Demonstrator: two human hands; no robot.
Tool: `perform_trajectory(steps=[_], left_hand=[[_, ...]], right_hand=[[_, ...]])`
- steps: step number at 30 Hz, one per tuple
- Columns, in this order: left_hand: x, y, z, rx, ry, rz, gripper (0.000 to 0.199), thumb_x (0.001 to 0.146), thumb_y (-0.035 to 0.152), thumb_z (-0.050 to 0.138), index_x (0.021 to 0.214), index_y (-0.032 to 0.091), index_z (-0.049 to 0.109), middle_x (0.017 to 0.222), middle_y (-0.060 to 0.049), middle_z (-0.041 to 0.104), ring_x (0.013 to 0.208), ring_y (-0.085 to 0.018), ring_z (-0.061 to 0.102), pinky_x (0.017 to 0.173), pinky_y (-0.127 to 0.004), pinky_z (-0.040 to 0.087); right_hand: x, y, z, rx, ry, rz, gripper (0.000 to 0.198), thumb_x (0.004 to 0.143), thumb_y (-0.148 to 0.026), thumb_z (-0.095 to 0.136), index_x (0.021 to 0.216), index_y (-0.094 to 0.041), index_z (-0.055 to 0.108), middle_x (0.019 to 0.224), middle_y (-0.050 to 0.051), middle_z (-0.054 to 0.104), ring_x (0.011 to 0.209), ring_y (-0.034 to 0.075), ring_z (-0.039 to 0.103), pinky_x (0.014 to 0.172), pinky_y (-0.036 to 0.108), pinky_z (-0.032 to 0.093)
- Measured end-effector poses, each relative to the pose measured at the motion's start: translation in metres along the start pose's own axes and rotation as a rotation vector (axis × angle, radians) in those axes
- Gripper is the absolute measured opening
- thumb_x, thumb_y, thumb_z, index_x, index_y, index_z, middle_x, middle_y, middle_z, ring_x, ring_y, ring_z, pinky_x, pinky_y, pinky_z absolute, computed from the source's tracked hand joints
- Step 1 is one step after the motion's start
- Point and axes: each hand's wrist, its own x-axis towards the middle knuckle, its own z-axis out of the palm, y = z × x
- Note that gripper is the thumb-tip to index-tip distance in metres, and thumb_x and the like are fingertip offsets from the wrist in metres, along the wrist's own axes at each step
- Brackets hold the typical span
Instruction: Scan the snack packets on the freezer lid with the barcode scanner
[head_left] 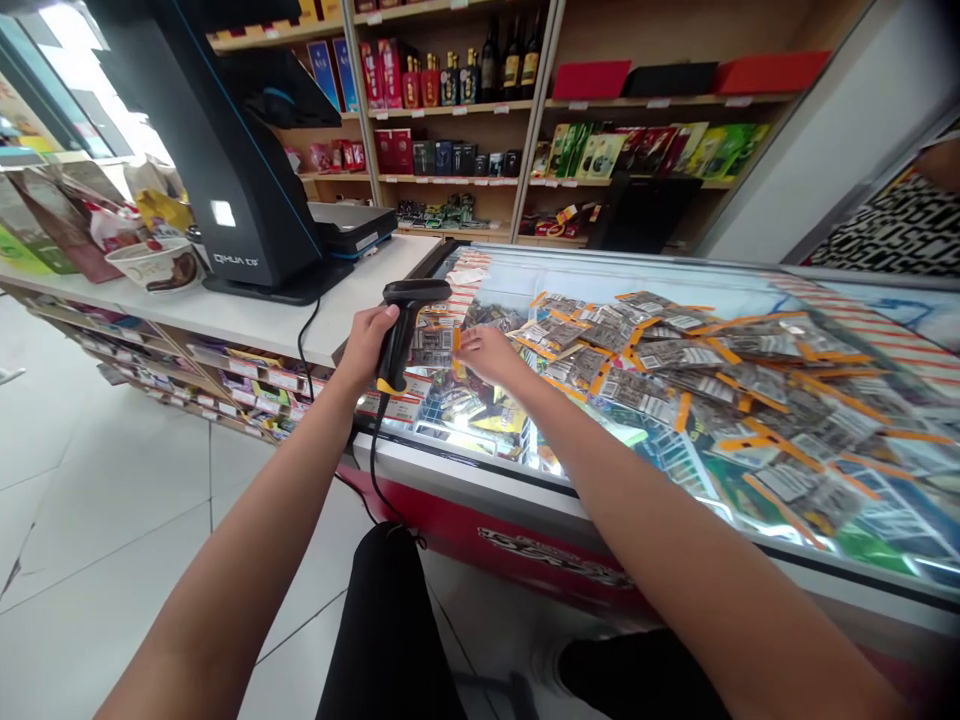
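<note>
My left hand is closed around the handle of a black barcode scanner with yellow trim. Its head points right, and a black cable hangs from the bottom of the grip. Just past the scanner, my right hand pinches the orange edge of a small snack packet, whose barcode side faces up. The scanner handle covers part of that packet. To the right, many similar grey packets with orange edges lie in a loose pile on the glass top of a freezer.
A white counter on the left carries a black checkout terminal, a scale plate and a paper bowl. Behind stand shelves with bottles and boxes. A person in patterned clothing is at the right edge.
</note>
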Motion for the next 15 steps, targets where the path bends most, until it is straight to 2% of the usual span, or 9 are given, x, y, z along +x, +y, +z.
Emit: perform_trajectory(steps=[2, 6, 9, 15], left_hand=[[-0.002, 0.001, 0.0, 0.042, -0.037, -0.007, 0.053, 0.084, 0.071, 0.067, 0.071, 0.02, 0.062, 0.055, -0.003, 0.064, 0.044, -0.014, 0.056, 0.041, -0.026, 0.043], [-0.004, 0.002, -0.001, 0.13, -0.153, -0.026, 0.05, 0.083, 0.065, 0.071, 0.066, 0.02, 0.057, 0.057, -0.001, 0.061, 0.047, -0.013, 0.053, 0.042, -0.024, 0.038], [-0.005, 0.005, 0.0, 0.153, -0.2, -0.016, 0.046, 0.082, 0.062, 0.069, 0.068, 0.019, 0.059, 0.058, -0.001, 0.062, 0.049, -0.014, 0.053, 0.042, -0.025, 0.038], [-0.011, 0.011, 0.003, 0.14, -0.191, -0.066, 0.046, 0.08, 0.061, 0.068, 0.064, 0.02, 0.056, 0.055, -0.001, 0.058, 0.046, -0.014, 0.051, 0.04, -0.025, 0.037]], right_hand=[[0.007, 0.006, -0.013, 0.156, 0.081, 0.019, 0.011, 0.086, -0.015, 0.076, 0.096, -0.016, 0.072, 0.101, 0.01, 0.079, 0.091, 0.022, 0.075, 0.083, 0.032, 0.058], [0.019, 0.017, -0.036, 0.306, 0.31, -0.021, 0.012, 0.085, -0.018, 0.075, 0.096, -0.015, 0.077, 0.088, 0.005, 0.078, 0.082, 0.019, 0.072, 0.076, 0.028, 0.057], [0.02, 0.022, -0.045, 0.336, 0.34, -0.033, 0.018, 0.089, -0.021, 0.07, 0.102, -0.015, 0.081, 0.083, 0.004, 0.076, 0.078, 0.017, 0.068, 0.072, 0.027, 0.055], [0.015, 0.02, -0.047, 0.274, 0.322, -0.038, 0.019, 0.089, -0.021, 0.07, 0.1, -0.015, 0.084, 0.079, 0.004, 0.073, 0.075, 0.019, 0.066, 0.067, 0.029, 0.054]])
